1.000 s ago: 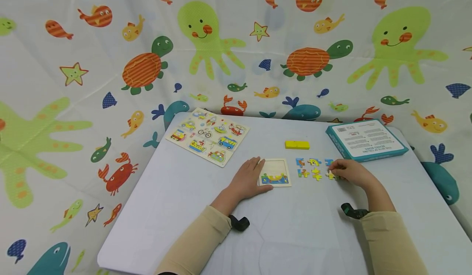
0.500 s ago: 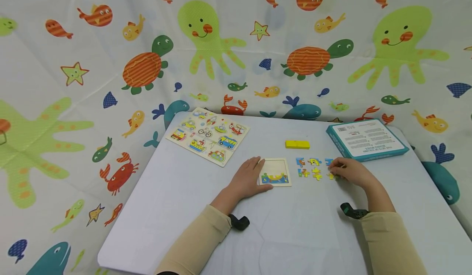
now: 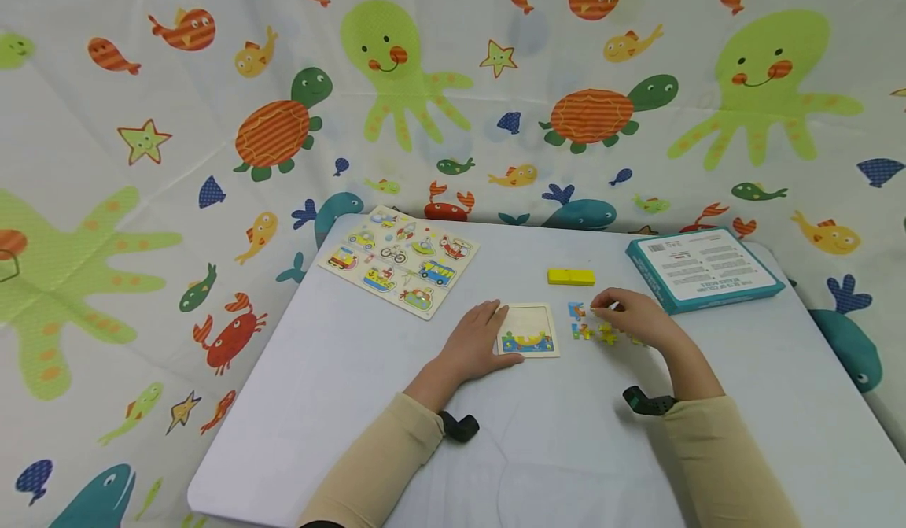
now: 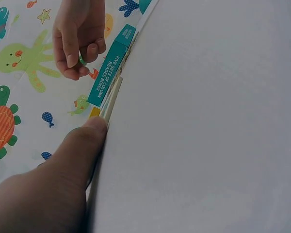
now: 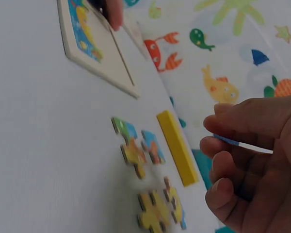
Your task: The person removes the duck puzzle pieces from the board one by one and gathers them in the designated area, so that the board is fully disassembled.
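Note:
In the head view, my left hand [image 3: 473, 345] rests against the left side of a small wooden puzzle board [image 3: 527, 317], fingers straight. Its thumb [image 4: 89, 138] lies along the near edge. Pieces with blue and yellow artwork fill the board's lower part. Over the loose puzzle pieces [image 3: 582, 331] to the right is my right hand [image 3: 640, 322], thumb and index finger pinched together. Between its curled fingers a sliver of a puzzle piece [image 5: 226, 140] shows, mostly hidden. Below that hand in the right wrist view lie several loose pieces [image 5: 153, 211].
A yellow block [image 3: 570, 277] lies behind the loose pieces. At the back right sits a teal and white box [image 3: 704, 268]. A vehicle picture board [image 3: 399, 256] lies at the back left. A sea-animal curtain [image 3: 439, 40] hangs behind the white table [image 3: 340, 402].
My right hand has moved left and slightly away from me, from the rightmost loose pieces to above the middle ones. The left hand and the puzzle board have stayed put.

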Tool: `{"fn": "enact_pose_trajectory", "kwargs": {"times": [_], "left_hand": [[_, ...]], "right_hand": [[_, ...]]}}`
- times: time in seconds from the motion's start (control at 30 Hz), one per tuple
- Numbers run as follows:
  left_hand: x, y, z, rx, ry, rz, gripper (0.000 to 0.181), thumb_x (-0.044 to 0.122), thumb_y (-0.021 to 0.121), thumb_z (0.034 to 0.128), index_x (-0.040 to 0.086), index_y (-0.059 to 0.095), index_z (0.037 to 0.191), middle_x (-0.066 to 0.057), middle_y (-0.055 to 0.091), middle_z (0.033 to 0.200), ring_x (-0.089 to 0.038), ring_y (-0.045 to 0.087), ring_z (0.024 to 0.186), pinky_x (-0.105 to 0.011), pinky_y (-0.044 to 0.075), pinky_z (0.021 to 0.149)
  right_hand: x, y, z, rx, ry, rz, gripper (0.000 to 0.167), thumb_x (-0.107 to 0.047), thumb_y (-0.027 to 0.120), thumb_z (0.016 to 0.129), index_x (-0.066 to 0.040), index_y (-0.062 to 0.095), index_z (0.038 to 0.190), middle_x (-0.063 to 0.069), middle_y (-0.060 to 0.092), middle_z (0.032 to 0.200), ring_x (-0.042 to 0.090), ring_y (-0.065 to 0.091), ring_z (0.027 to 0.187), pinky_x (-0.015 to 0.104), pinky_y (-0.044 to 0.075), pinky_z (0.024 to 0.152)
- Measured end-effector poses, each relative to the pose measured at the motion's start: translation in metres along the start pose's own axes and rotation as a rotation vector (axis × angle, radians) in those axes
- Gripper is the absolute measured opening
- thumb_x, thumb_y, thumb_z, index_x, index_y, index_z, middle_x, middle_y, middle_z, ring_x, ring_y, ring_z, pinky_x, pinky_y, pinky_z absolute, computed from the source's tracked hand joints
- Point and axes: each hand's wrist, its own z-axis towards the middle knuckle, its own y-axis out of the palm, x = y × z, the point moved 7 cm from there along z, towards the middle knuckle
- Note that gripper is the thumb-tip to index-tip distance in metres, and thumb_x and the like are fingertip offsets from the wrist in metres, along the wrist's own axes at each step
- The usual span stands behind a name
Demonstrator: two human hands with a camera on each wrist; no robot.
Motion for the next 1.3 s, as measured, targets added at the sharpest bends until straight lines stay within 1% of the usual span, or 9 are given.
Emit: {"fn": "enact_pose_trajectory", "kwargs": {"times": [0.17, 0.3, 0.43, 0.53, 0.63, 0.83, 0.97, 1.1, 1.3], "left_hand": [[0.000, 0.000, 0.001, 0.006, 0.000, 0.003, 0.099, 0.075, 0.055, 0.0842, 0.015, 0.026, 0.157, -0.005, 0.027, 0.162, -0.022, 0.025, 0.150, -0.038, 0.023, 0.124], [-0.001, 0.002, 0.001, 0.005, -0.004, 0.000, 0.099, 0.075, 0.055, 0.0838, 0.015, 0.027, 0.157, -0.005, 0.028, 0.162, -0.022, 0.026, 0.150, -0.038, 0.023, 0.124], [-0.001, 0.002, 0.001, 0.003, -0.005, 0.002, 0.100, 0.076, 0.054, 0.0837, 0.014, 0.027, 0.157, -0.006, 0.029, 0.162, -0.023, 0.026, 0.150, -0.038, 0.023, 0.124], [-0.001, 0.002, 0.001, 0.005, 0.002, 0.012, 0.100, 0.076, 0.053, 0.0840, 0.013, 0.027, 0.157, -0.007, 0.029, 0.161, -0.023, 0.026, 0.150, -0.039, 0.022, 0.124], [-0.001, 0.002, 0.001, 0.012, 0.008, 0.021, 0.100, 0.077, 0.053, 0.0841, 0.013, 0.026, 0.157, -0.008, 0.029, 0.161, -0.023, 0.026, 0.150, -0.039, 0.022, 0.124], [-0.002, 0.001, 0.002, 0.027, 0.015, 0.018, 0.101, 0.077, 0.053, 0.0838, 0.012, 0.027, 0.157, -0.007, 0.031, 0.161, -0.023, 0.027, 0.150, -0.039, 0.023, 0.124], [-0.001, 0.001, 0.002, 0.031, 0.020, 0.020, 0.100, 0.076, 0.053, 0.0842, 0.012, 0.027, 0.157, -0.007, 0.031, 0.161, -0.023, 0.027, 0.150, -0.039, 0.022, 0.124], [-0.001, 0.001, 0.002, 0.037, 0.026, 0.029, 0.100, 0.075, 0.054, 0.0846, 0.012, 0.027, 0.157, -0.008, 0.031, 0.161, -0.023, 0.027, 0.150, -0.039, 0.022, 0.124], [0.000, 0.000, 0.001, 0.041, 0.032, 0.030, 0.100, 0.076, 0.053, 0.0845, 0.011, 0.028, 0.157, -0.008, 0.031, 0.161, -0.023, 0.027, 0.150, -0.039, 0.022, 0.124]], "right_hand": [[-0.035, 0.016, 0.005, -0.018, -0.083, 0.009, 0.026, -0.030, 0.061, 0.098, -0.013, 0.065, 0.117, 0.008, 0.063, 0.112, 0.024, 0.056, 0.093, 0.028, 0.051, 0.074], [-0.058, 0.029, 0.007, -0.042, -0.136, 0.016, 0.027, -0.027, 0.061, 0.098, -0.012, 0.065, 0.120, 0.008, 0.064, 0.110, 0.022, 0.056, 0.087, 0.028, 0.051, 0.071], [-0.075, 0.043, 0.010, -0.074, -0.168, 0.051, 0.026, -0.025, 0.062, 0.098, -0.011, 0.065, 0.119, 0.007, 0.063, 0.106, 0.020, 0.057, 0.080, 0.029, 0.051, 0.067], [-0.084, 0.055, 0.013, -0.089, -0.198, 0.046, 0.025, -0.025, 0.063, 0.097, -0.011, 0.065, 0.119, 0.005, 0.063, 0.105, 0.019, 0.057, 0.079, 0.029, 0.051, 0.068], [-0.092, 0.066, 0.016, -0.099, -0.226, 0.021, 0.025, -0.025, 0.064, 0.097, -0.013, 0.065, 0.118, 0.002, 0.064, 0.104, 0.018, 0.056, 0.083, 0.029, 0.050, 0.072], [-0.105, 0.082, 0.021, -0.120, -0.255, -0.012, 0.026, -0.028, 0.066, 0.094, -0.015, 0.067, 0.117, -0.002, 0.065, 0.101, 0.016, 0.057, 0.088, 0.030, 0.049, 0.077], [-0.109, 0.092, 0.024, -0.145, -0.286, -0.027, 0.025, -0.023, 0.068, 0.093, -0.013, 0.067, 0.115, -0.003, 0.066, 0.097, 0.014, 0.056, 0.086, 0.031, 0.048, 0.079], [-0.112, 0.097, 0.025, -0.165, -0.298, -0.046, 0.024, -0.020, 0.070, 0.091, -0.012, 0.068, 0.114, -0.004, 0.065, 0.092, 0.014, 0.056, 0.083, 0.030, 0.048, 0.078], [-0.113, 0.100, 0.026, -0.174, -0.306, -0.062, 0.023, -0.019, 0.071, 0.091, -0.011, 0.069, 0.112, -0.003, 0.065, 0.091, 0.015, 0.055, 0.083, 0.030, 0.048, 0.075]]}}
